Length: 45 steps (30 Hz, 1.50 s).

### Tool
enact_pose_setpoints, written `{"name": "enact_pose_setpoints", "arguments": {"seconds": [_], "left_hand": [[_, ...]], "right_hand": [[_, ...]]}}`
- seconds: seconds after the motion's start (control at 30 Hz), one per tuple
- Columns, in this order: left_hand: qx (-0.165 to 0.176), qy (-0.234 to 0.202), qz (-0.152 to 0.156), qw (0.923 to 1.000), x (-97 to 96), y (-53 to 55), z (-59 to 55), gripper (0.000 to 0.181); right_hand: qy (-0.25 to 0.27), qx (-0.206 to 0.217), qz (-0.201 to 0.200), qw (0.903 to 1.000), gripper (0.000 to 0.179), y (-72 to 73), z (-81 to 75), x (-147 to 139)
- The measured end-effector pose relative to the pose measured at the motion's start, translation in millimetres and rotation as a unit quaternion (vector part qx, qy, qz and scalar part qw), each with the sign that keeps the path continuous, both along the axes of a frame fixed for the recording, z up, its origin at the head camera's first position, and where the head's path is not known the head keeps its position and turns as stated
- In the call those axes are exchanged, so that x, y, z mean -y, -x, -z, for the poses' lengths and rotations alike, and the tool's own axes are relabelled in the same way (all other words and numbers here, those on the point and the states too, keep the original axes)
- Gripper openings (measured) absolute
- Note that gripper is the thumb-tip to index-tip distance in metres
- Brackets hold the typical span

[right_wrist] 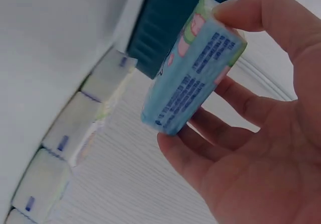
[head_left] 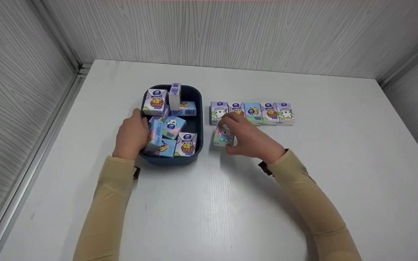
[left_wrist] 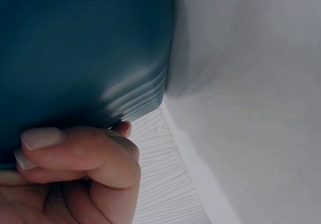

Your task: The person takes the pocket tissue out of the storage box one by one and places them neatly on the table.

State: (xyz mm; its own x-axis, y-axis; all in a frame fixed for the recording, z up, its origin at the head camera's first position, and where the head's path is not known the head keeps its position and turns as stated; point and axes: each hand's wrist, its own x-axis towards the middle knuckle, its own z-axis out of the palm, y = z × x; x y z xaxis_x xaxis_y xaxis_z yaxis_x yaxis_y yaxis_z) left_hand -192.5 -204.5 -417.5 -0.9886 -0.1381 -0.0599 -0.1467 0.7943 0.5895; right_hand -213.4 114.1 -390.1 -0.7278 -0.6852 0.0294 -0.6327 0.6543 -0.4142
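Note:
My right hand (head_left: 249, 139) pinches a small blue, green and pink tissue pack (head_left: 224, 136) between thumb and fingertips. In the right wrist view the held pack (right_wrist: 193, 78) is tilted, with printed lettering on its narrow side. It is just in front of the left end of a row of several tissue packs (head_left: 253, 112), partly covered by my fingers. My left hand (head_left: 131, 136) grips the left side of a dark blue plastic bin (head_left: 169, 161), its fingers (left_wrist: 75, 151) bent at the bin wall. Several purple and blue packs (head_left: 186, 144) lie jumbled inside the bin.
A white table (head_left: 201, 214) carries the bin and the row. Grained panels (head_left: 194, 36) stand behind the table and at both sides. One pack (head_left: 175, 96) stands on end against the others at the bin's back.

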Motion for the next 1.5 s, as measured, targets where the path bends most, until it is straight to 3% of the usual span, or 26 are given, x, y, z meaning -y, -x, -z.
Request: {"name": "enact_pose_setpoints", "arguments": {"seconds": [0.17,0.3,0.57,0.8,1.0,1.17,1.33,1.5], "left_hand": [[0.005,-0.004,0.001,1.0,1.9,-1.8,1.2,0.035],[0.009,-0.008,0.001,0.9999,1.3,-1.4,2.6,0.037],[0.008,-0.005,0.003,1.0,1.9,0.7,0.6,0.038],[0.0,-0.003,0.001,1.0,2.6,1.4,-0.3,0.036],[0.019,-0.006,-0.004,0.9998,0.7,2.5,0.2,0.039],[0.015,-0.007,-0.006,0.9998,0.2,2.3,1.3,0.04],[0.022,-0.007,-0.012,0.9997,1.4,1.8,0.5,0.041],[0.02,-0.009,-0.012,0.9997,0.6,2.2,1.5,0.04]], "right_hand": [[-0.037,0.038,-0.031,0.9981,0.057,0.9,15.6,2],[-0.048,0.044,-0.033,0.9973,0.059,0.3,21.5,6],[-0.034,0.028,-0.019,0.9988,0.054,2.5,24.7,8],[-0.024,-0.031,-0.008,0.9992,0.044,3.0,29.5,9],[-0.032,-0.049,0.01,0.9982,0.039,0.3,23.3,10],[0.012,-0.077,0.02,0.9968,0.032,-3.7,12.6,16],[0.074,-0.1,-0.021,0.992,0.026,-8.8,-1.5,33],[0.042,-0.081,-0.078,0.9927,0.021,-15.4,-14.5,62]]}}
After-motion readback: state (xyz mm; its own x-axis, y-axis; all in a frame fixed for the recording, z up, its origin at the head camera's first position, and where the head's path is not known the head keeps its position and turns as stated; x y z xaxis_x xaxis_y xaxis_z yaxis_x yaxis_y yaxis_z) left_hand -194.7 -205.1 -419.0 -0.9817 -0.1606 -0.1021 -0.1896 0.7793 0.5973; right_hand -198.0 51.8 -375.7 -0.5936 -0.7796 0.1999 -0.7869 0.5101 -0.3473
